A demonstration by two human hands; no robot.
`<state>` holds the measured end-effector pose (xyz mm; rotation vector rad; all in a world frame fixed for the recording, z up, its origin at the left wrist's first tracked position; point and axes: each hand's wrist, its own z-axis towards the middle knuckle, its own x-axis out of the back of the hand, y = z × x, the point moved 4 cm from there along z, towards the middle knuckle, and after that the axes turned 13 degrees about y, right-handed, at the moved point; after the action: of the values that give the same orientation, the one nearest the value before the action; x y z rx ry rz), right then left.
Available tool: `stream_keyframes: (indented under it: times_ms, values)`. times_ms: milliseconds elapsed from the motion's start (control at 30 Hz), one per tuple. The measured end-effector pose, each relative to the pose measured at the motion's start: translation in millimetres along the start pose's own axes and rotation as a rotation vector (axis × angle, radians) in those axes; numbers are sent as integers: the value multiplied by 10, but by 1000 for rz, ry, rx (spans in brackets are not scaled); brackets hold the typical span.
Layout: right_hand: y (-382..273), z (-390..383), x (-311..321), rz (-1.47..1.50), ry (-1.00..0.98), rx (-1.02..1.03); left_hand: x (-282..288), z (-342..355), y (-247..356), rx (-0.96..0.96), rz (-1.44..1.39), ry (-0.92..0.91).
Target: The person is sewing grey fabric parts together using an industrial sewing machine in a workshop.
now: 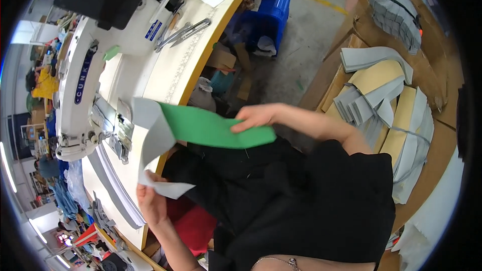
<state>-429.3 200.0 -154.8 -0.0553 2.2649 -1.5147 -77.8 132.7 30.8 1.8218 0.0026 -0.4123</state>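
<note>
We see a cardboard box (351, 45) well off to the right of both hands, and in it lie stacks of cut pieces (386, 100), grey ones and tan ones fanned over each other. Farther up, a blue bin (273, 12) stands on the floor beyond the table edge; something pale lies in it, but we cannot tell what. Our right hand (256, 118) rests on a green piece (216, 129), fingers flat on its top near its right end and pinching it, so the piece runs out to the left of the grip. Our left hand (150, 203) sits below it and is closed on the lower end of a grey piece (153, 143), which rises from that grip and meets the left end of the green one. Both pieces hang in the air above our lap, just right of the sewing machine (83, 85) on the table (170, 70). Scissors (183, 32) lie on the table, far above both grips.
</note>
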Motion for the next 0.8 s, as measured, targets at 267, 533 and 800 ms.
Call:
stream_keyframes:
  times_ms: [267, 533, 800]
  values:
    - [472, 912, 2197, -130, 1116, -282, 763, -261, 298, -196, -401, 54]
    - [102, 2668, 1830, -495, 833, 76, 629, -83, 445, -293, -314, 325]
    - [336, 2150, 1766, -1112, 451, 328, 637, 146, 757, -463, -276, 358]
